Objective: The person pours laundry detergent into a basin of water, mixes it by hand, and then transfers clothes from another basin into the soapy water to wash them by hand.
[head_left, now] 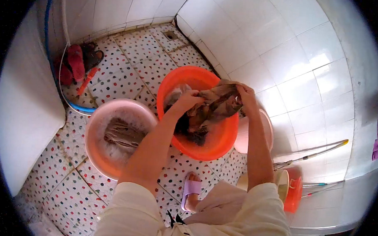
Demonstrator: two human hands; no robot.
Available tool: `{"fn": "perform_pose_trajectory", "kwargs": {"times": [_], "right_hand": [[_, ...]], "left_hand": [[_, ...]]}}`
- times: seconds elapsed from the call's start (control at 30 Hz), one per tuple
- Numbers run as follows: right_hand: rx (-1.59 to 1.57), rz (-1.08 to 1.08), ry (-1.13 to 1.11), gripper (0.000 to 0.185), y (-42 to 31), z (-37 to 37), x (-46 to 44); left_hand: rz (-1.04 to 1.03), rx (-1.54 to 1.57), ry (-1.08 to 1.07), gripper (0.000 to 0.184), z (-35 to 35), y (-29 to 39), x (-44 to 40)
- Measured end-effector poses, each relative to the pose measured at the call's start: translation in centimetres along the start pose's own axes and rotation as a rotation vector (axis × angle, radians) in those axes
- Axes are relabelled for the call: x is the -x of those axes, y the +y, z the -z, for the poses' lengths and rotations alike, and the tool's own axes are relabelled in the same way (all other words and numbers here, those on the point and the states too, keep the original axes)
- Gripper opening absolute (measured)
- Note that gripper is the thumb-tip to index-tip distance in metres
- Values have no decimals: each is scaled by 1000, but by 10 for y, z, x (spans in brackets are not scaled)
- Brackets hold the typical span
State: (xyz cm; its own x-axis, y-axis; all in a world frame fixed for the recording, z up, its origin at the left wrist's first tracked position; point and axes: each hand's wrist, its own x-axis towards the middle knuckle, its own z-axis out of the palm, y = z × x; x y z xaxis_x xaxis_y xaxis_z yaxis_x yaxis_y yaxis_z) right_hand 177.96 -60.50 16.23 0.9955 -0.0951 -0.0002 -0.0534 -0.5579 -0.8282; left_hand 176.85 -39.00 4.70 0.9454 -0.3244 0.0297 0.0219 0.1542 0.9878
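Over the orange basin [226, 145] both hands hold up a wet, brownish patterned garment [214, 107]. My left hand [188, 102] is closed on its left side, and my right hand [246, 97] grips its upper right end. The lower part of the cloth hangs into the basin, where darker cloth [192, 134] lies in the water. To the left stands a pink basin [92, 143] with suds and a folded grey-brown cloth [124, 133] in it.
Red slippers [76, 64] and an orange brush-like item [88, 81] lie at the upper left beside a blue hose [79, 108]. A pink bucket [267, 129], an orange container [293, 194] and long-handled tools [321, 151] stand along the right wall. A drain [171, 35] is in the far corner.
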Motion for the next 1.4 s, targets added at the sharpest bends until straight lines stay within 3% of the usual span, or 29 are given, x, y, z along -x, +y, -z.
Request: {"fn": "perform_pose_trajectory", "kwargs": {"times": [0.1,0.2,0.27,0.33,0.37,0.43,0.5,0.57,0.7,0.77,0.8,0.87,0.97,1.1,1.17,1.27,1.4], "right_hand": [[220,27,-137,27,50,-2,-15],[423,224,-254,32,111,-11,-35],[521,163,-267,42,58,-20,-8],[106,245,-424,41,30,-29,3],[95,251,-427,41,24,-35,3],[-282,307,-663,46,14,-45,-1],[-216,365,-678,43,6,-49,-5],[-152,417,-695,41,7,-51,-12],[-120,327,-706,34,9,-48,-26],[3,314,-661,26,8,-44,-31],[-5,314,-663,26,8,-41,-35],[26,432,-627,22,5,-32,-40],[226,414,-596,24,0,-15,-37],[252,424,-628,25,4,2,-29],[271,437,-614,24,-1,8,-25],[226,460,-616,24,1,10,-25],[183,393,-603,19,-2,8,-27]], "left_hand": [[116,13,-14,25,7,-8,1],[-17,-20,-97,34,16,-41,-10],[20,104,-114,42,17,-10,7],[36,96,-159,44,18,-8,7],[45,96,-208,45,19,-6,6],[84,49,-127,37,15,2,9],[122,7,-42,31,11,13,9],[153,153,-16,34,8,24,10],[150,64,-36,35,3,50,16],[-38,2,2,31,-5,53,12],[-33,-4,3,31,-9,50,10],[72,193,64,28,-18,46,4],[-25,95,69,27,-32,50,4],[7,14,-47,31,-34,42,0],[117,329,-58,29,-40,36,0],[83,397,-94,25,-39,24,-5],[-24,129,-42,23,-33,27,-8]]}}
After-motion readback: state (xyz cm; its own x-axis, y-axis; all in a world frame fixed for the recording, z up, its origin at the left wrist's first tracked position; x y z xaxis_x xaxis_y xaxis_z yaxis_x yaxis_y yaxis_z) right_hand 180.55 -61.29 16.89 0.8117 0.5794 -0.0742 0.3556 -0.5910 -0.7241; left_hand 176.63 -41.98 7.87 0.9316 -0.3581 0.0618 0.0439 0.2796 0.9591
